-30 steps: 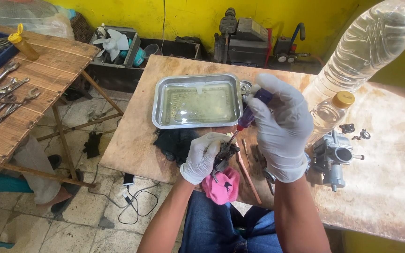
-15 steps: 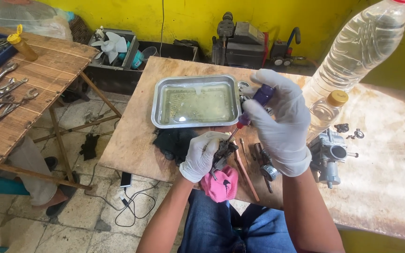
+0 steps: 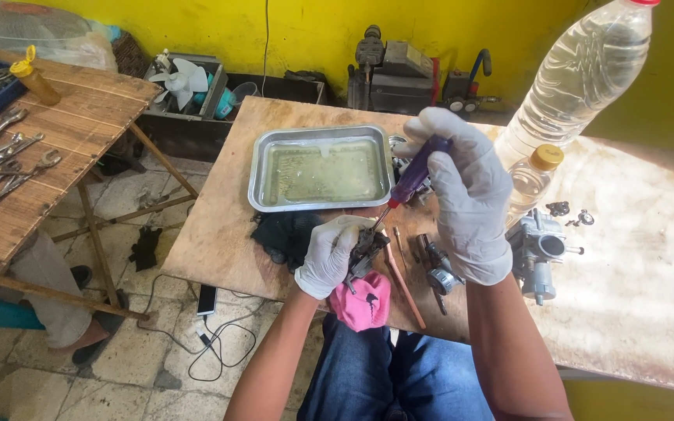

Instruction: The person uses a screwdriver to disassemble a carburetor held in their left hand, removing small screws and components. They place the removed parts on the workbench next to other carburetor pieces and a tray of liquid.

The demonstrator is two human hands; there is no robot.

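Both hands wear white gloves. My left hand (image 3: 332,253) grips a small dark metal engine part (image 3: 365,249) over a pink rag (image 3: 363,300) at the wooden board's near edge. My right hand (image 3: 468,187) holds a purple-handled screwdriver (image 3: 415,173), tilted, with its tip down on the part. A steel tray (image 3: 268,168) of yellowish liquid sits just beyond the hands. A grey carburetor body (image 3: 538,249) lies to the right of my right wrist.
A large clear plastic bottle (image 3: 583,74) and a small yellow-capped bottle (image 3: 530,179) stand at the right. Small loose parts (image 3: 569,212) and tools (image 3: 431,265) lie on the board. A slatted table with wrenches (image 3: 1,168) is at the left. A phone with cable (image 3: 206,300) lies on the floor.
The hands and screwdriver stay on the part with little shift. The view has moved slightly, with no clear change in the objects.
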